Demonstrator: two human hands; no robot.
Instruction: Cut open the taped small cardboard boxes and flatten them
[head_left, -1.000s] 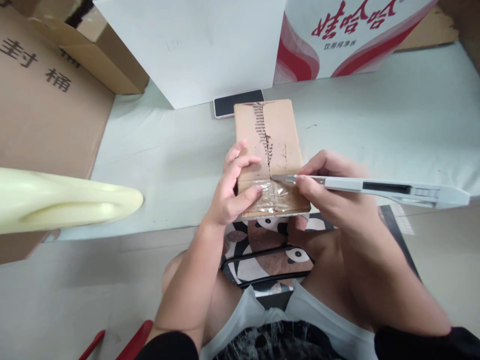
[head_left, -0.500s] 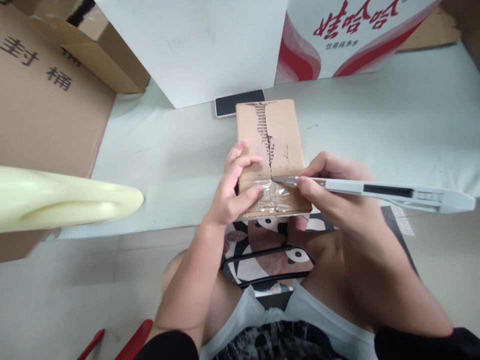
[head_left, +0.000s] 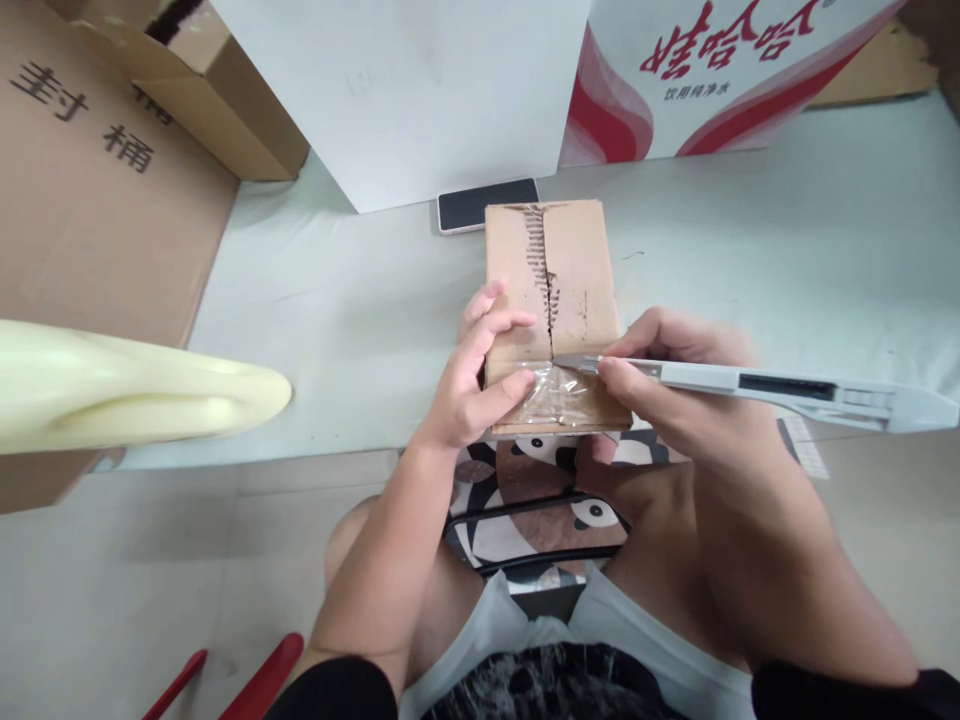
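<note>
A small cardboard box (head_left: 581, 250) lies at the front edge of the covered table, its middle seam torn at the far part. Clear tape (head_left: 559, 397) crosses the near end of its top. My left hand (head_left: 480, 375) grips the box's left side, thumb on the tape and fingers over the top. In my right hand (head_left: 667, 375) is a white utility knife (head_left: 787, 388), pinched near its blade. The blade's tip touches the seam at the far edge of the tape.
Behind the box lies a phone (head_left: 480, 205), before a white carton (head_left: 442, 90) and a red-and-white carton (head_left: 675, 120). A large cardboard box (head_left: 90, 230) stands at left. A pale yellow rounded object (head_left: 150, 390) juts in from the left. Red pieces (head_left: 266, 675) are on the floor.
The view has shifted slightly, so everything sits a little further right. My left hand keeps its hold, and the knife tip stays at about the same spot on the seam.
</note>
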